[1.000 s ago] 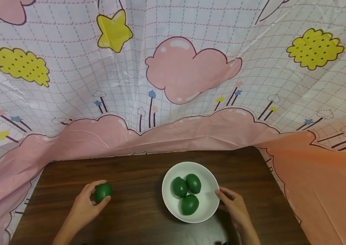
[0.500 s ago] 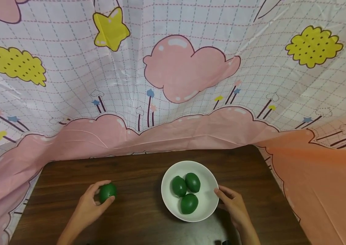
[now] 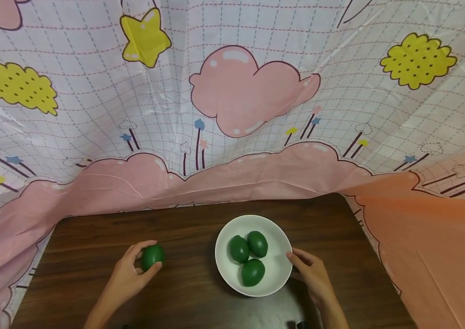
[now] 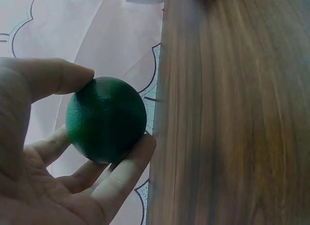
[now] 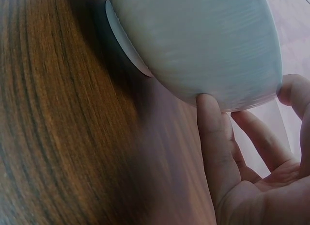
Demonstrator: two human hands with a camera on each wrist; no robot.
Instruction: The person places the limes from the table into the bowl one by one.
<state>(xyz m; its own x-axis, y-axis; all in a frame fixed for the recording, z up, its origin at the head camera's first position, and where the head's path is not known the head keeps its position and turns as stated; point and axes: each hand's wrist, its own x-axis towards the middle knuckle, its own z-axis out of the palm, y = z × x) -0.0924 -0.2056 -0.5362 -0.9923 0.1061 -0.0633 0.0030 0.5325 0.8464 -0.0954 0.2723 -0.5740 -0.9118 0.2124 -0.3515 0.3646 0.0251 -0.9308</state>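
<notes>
My left hand [image 3: 131, 269] holds a green lime [image 3: 152, 257] between thumb and fingertips over the left part of the table. In the left wrist view the lime [image 4: 106, 119] is gripped at its sides, with the wood surface beyond it. A white bowl [image 3: 275, 274] stands right of the middle with three more limes inside, one of them a lime [image 3: 253, 272] at the front. My right hand [image 3: 312, 274] pinches the bowl's right edge, thumb at the rim. In the right wrist view its fingers [image 5: 213, 137] touch the outer wall of the bowl [image 5: 208, 45].
The dark wooden table [image 3: 191, 292] reaches back to a patterned cloth curtain [image 3: 253, 183], which hangs behind and along both sides. A small black object [image 3: 303, 325] shows at the front edge by my right forearm.
My left hand has moved to the right with the lime, nearer the bowl. The right hand keeps its hold on the bowl's edge. The head view has shifted slightly.
</notes>
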